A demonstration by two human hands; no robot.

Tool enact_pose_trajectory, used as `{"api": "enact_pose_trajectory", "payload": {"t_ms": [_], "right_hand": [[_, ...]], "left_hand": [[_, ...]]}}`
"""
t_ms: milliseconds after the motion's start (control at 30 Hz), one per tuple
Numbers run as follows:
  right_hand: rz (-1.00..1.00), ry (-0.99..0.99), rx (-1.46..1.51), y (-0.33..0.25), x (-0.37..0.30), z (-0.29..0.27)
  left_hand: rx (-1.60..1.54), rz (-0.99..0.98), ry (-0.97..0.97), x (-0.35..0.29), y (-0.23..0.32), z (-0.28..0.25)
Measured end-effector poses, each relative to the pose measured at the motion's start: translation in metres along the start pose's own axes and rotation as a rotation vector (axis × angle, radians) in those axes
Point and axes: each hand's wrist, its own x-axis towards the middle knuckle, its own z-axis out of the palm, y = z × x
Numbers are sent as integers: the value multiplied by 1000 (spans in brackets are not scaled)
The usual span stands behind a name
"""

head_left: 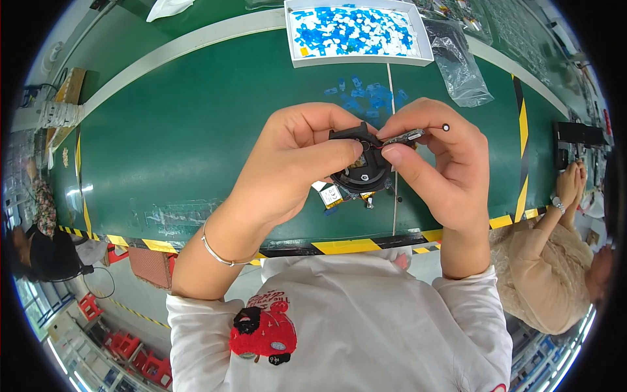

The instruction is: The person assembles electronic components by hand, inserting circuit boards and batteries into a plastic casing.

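Observation:
My left hand [281, 153] grips a round black plastic housing [358, 181], its thumb pressed on the inside near the upper rim. Between the thumb and forefinger of my right hand [447, 160] is a small dark circuit board [406, 137], pinched at the housing's upper right edge. Thin wires seem to run from the board into the housing. A small round part [445, 127] shows at the board's outer end, beside my right fingers. Partly hidden below the housing, a small silver battery [331, 196] with a yellow edge lies on the green table [163, 144].
A white box [359, 61] of small blue and white pieces stands at the far side. Loose blue pieces [372, 98] lie in front of it, with a clear plastic bag [460, 72] to the right. Yellow-black tape marks the table's edge. Co-workers sit at the left and right [545, 261].

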Motion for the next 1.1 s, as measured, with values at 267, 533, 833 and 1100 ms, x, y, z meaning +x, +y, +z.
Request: {"api": "enact_pose_trajectory", "payload": {"t_ms": [267,533,833,1100], "right_hand": [[-14,-35,-37,0,-1,-3],[91,-35,-46,-3,-3,-6],[239,19,-26,-1,-1,-7],[241,0,-16,-1,-2,-8]], "left_hand": [[8,-2,19,-1,0,4],[4,-94,0,-1,1,6],[-98,-70,25,-3,3,11],[19,-74,2,-3,1,6]]}}
